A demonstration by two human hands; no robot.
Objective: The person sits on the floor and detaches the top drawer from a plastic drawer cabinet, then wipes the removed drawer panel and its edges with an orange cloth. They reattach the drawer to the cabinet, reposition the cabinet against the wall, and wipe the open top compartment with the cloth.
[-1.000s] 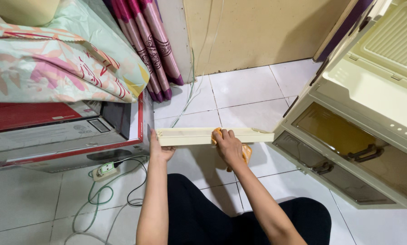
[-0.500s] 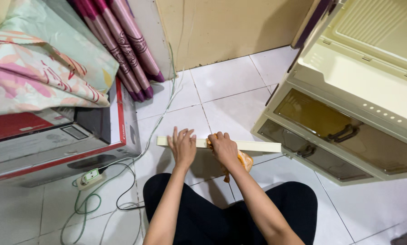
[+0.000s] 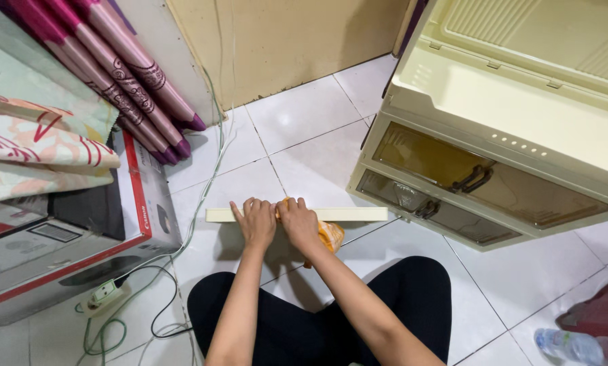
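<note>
A long cream plastic panel stands on its edge across the white tiled floor in front of my knees. My left hand lies flat on its near side, fingers over the top edge. My right hand sits right beside it, pressing an orange cloth against the panel. The cloth sticks out below and to the right of that hand. Both hands touch each other near the panel's middle. My legs in black trousers fold beneath my arms.
A cream plastic drawer cabinet with brown see-through drawer fronts stands at the right. A cardboard printer box with folded fabric on top stands at the left, with a green cable and plug below. Striped curtain hangs behind. A plastic bottle lies bottom right.
My left hand has slid right along the panel from its left end to meet my right hand near the middle. The view has tilted downward and shifted.
</note>
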